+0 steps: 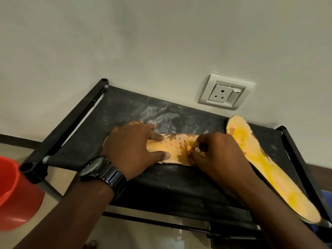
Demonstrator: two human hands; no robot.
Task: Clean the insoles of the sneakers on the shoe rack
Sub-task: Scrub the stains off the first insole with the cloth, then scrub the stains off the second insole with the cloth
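While the left hand [133, 146], a dark watch [100, 169] on its wrist, presses flat with fingers spread on the orange insole [176, 148] lying across the middle of the frame on the dusty black fabric top of the shoe rack [125, 108], the right hand [217, 153] curls its fingertips tight at the worn brown patch. It seems to pinch the peeling surface, though what sits between the fingertips is too small to tell. A second insole [260, 164] slants from centre right to lower right on the same shelf, a red bucket [16, 194] stands at lower left, and a wall socket [224, 92] sits upper right.
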